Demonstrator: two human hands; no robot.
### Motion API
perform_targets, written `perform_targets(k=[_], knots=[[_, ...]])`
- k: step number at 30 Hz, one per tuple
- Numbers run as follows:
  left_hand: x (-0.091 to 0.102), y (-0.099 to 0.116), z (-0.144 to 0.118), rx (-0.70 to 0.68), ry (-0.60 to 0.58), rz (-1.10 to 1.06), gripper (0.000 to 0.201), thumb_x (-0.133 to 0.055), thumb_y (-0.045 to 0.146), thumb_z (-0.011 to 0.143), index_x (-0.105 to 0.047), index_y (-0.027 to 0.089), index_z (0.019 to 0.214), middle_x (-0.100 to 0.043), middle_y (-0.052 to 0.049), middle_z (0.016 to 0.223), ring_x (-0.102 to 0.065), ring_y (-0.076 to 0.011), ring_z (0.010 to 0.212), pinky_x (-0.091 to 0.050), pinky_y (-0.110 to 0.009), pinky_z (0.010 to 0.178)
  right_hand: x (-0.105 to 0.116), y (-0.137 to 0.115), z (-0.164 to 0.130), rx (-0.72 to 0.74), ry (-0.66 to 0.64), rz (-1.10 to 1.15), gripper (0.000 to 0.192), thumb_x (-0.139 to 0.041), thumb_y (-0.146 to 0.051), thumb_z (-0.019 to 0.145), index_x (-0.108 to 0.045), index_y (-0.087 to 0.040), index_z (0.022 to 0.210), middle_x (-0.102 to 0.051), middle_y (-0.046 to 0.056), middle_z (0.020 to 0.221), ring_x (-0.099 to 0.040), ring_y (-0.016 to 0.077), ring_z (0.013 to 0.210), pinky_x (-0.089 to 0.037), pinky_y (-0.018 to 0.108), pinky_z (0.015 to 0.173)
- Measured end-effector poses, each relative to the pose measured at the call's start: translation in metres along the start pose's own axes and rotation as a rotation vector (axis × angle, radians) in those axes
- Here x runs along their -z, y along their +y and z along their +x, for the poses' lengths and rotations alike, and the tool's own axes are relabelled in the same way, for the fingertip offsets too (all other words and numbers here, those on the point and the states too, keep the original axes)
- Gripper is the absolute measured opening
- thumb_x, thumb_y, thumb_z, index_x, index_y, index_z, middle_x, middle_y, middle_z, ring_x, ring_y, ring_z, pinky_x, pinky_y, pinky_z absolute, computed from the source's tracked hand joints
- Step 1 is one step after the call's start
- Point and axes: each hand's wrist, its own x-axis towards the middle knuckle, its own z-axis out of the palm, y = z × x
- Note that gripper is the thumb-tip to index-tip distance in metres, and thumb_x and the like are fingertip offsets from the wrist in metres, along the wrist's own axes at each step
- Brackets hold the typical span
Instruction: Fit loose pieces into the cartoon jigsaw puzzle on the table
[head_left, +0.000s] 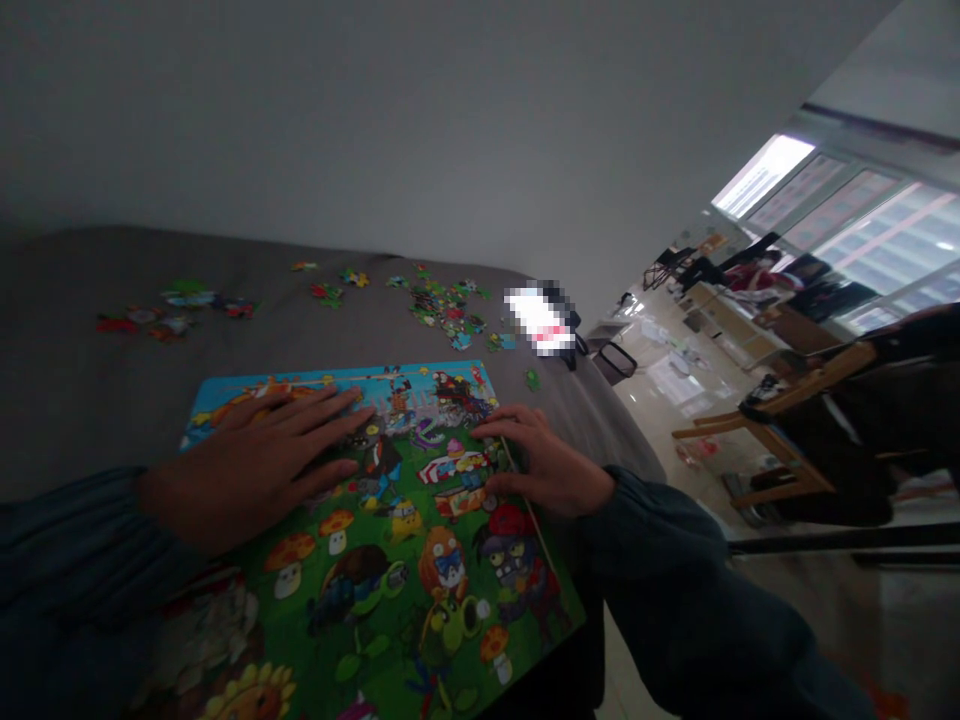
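Both flat: left hand (259, 460) open on puzzle (390, 560), right hand (544, 465) fingers curled at edge, holding nothing

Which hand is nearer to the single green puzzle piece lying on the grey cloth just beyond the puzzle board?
The right hand. It rests at the board's right edge, just below the green puzzle piece. The left hand lies flat on the puzzle board, much farther to the left.

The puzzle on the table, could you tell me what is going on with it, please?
A person is working on a colourful jigsaw puzzle on a grey table. The left hand lies flat on the puzzle's upper part, fingers spread. The right hand rests at its right edge, fingertips on the pieces there. Loose pieces lie scattered farther back.
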Motion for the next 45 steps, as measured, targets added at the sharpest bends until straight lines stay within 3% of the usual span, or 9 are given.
perform_targets(k=[10, 15, 26, 33, 36, 40, 43, 45], knots=[[0.003, 0.001, 0.0, 0.015, -0.001, -0.034, 0.053, -0.029, 0.051, 0.097, -0.044, 0.031, 0.143, -0.041, -0.002, 0.151, -0.036, -0.0284, 0.139, -0.027, -0.052, 0.113, 0.008, -0.009, 0.013, -0.066, -0.099, 0.018, 0.068, -0.082, -0.022, 0.069, -0.053, -0.022, 0.13, -0.043, 0.01, 0.123, -0.044, 0.0265, 0.118, -0.037, 0.049, 0.105], [0.002, 0.001, 0.0, 0.025, -0.007, -0.022, 0.057, -0.026, 0.058, 0.095, -0.044, 0.032, 0.143, -0.041, -0.002, 0.151, -0.036, -0.0291, 0.139, -0.027, -0.051, 0.113, 0.009, -0.007, 0.016, -0.023, -0.108, 0.033, 0.073, -0.084, -0.026, 0.066, -0.051, -0.026, 0.131, -0.044, 0.008, 0.121, -0.045, 0.026, 0.116, -0.039, 0.051, 0.103], [0.0, 0.001, 0.0, 0.009, 0.021, -0.03, 0.057, -0.023, 0.056, 0.096, -0.044, 0.032, 0.143, -0.042, -0.002, 0.151, -0.038, -0.0291, 0.138, -0.026, -0.052, 0.112, 0.007, 0.0, 0.018, -0.003, -0.106, 0.066, 0.064, -0.076, -0.028, 0.077, -0.046, -0.025, 0.134, -0.043, 0.01, 0.124, -0.045, 0.0266, 0.12, -0.038, 0.051, 0.106], [-0.005, 0.0, -0.001, 0.005, 0.063, -0.033, 0.057, -0.027, 0.059, 0.096, -0.044, 0.033, 0.143, -0.041, -0.002, 0.151, -0.036, -0.0277, 0.139, -0.023, -0.051, 0.114, 0.002, -0.001, 0.017, -0.045, -0.101, 0.06, 0.071, -0.077, -0.025, 0.075, -0.043, -0.022, 0.138, -0.043, 0.011, 0.123, -0.045, 0.0265, 0.118, -0.038, 0.05, 0.106], [-0.004, 0.002, -0.002, 0.002, 0.066, -0.039, 0.056, -0.025, 0.059, 0.096, -0.047, 0.033, 0.141, -0.043, -0.002, 0.15, -0.036, -0.0275, 0.139, -0.025, -0.051, 0.114, 0.006, 0.003, 0.02, 0.004, -0.086, 0.032, 0.073, -0.078, -0.028, 0.075, -0.043, -0.024, 0.138, -0.045, 0.01, 0.123, -0.046, 0.0261, 0.118, -0.039, 0.05, 0.104], [0.0, 0.004, -0.001, 0.017, 0.059, -0.063, 0.059, -0.024, 0.062, 0.096, -0.046, 0.032, 0.141, -0.043, -0.003, 0.15, -0.038, -0.0301, 0.138, -0.025, -0.054, 0.113, 0.024, 0.012, 0.051, 0.097, 0.045, -0.073, 0.054, -0.069, -0.033, 0.083, -0.051, -0.019, 0.132, -0.054, 0.011, 0.116, -0.051, 0.0236, 0.112, -0.041, 0.045, 0.101], [0.002, 0.006, -0.001, 0.03, 0.041, -0.07, 0.062, -0.023, 0.064, 0.095, -0.045, 0.031, 0.142, -0.042, -0.004, 0.15, -0.038, -0.0311, 0.138, -0.025, -0.056, 0.113, 0.036, 0.022, 0.094, -0.035, 0.258, -0.234, 0.035, -0.064, -0.031, 0.087, -0.062, -0.017, 0.119, -0.062, 0.01, 0.108, -0.056, 0.0232, 0.105, -0.042, 0.043, 0.097], [0.003, 0.007, -0.002, 0.042, 0.036, -0.068, 0.062, -0.022, 0.064, 0.095, -0.044, 0.032, 0.143, -0.042, -0.004, 0.15, -0.037, -0.0314, 0.138, -0.024, -0.058, 0.113, 0.037, 0.029, 0.122, -0.081, 0.29, -0.255, 0.033, -0.065, -0.034, 0.085, -0.066, -0.015, 0.113, -0.065, 0.012, 0.106, -0.057, 0.0261, 0.104, -0.042, 0.045, 0.095]])
